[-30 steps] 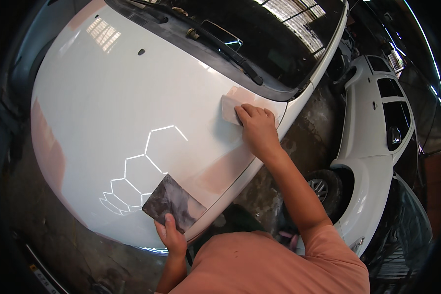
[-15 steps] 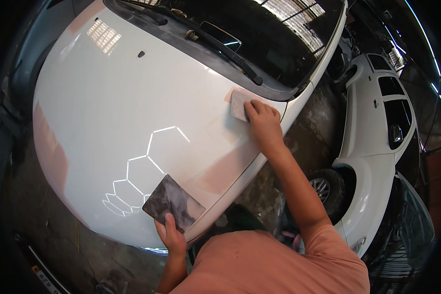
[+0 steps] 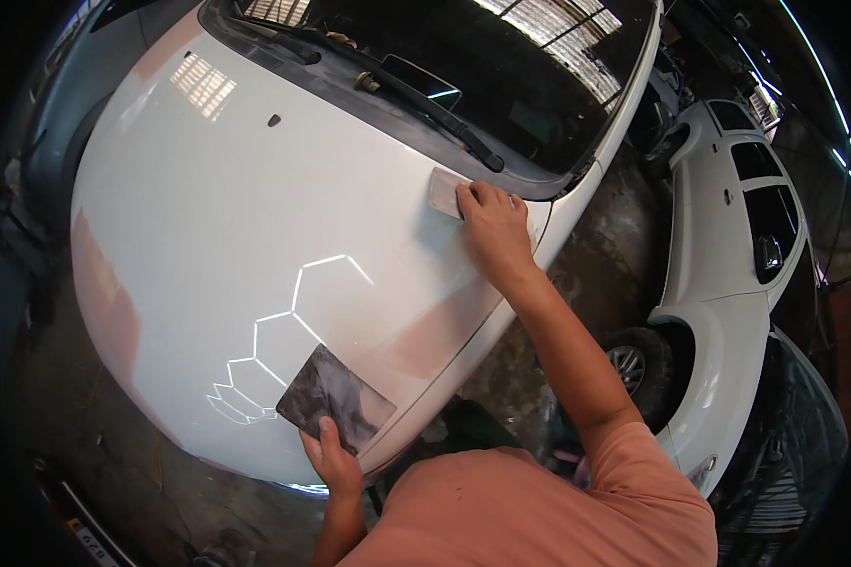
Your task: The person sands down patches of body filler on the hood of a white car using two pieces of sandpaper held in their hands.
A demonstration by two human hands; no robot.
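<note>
My right hand (image 3: pixel 496 231) grips a pale grey rectangular pad (image 3: pixel 442 192) on the white car hood (image 3: pixel 189 236), near its rear corner below the wiper (image 3: pixel 444 118). My left hand (image 3: pixel 336 458) holds a dark, smudged rectangular sheet (image 3: pixel 336 392), thumb on top, at the hood's near edge. Dull pinkish patches (image 3: pixel 435 335) run along the right side between my hands, and another (image 3: pixel 109 293) is on the far left edge. White hexagonal light reflections show on the paint left of the sheet.
A white car (image 3: pixel 714 236) with a front wheel (image 3: pixel 633 369) stands to the right across wet, dark floor (image 3: pixel 596 246). A grey-blue panel (image 3: pixel 57 161) is at the left. The windshield (image 3: pixel 539 66) lies beyond the hood, and a loose bumper-like piece (image 3: pixel 66 501) sits at lower left.
My right hand and pad have moved up toward the windshield, first rightward, then back left. My left hand keeps holding the sheet. The hood sits slightly further right in the view.
</note>
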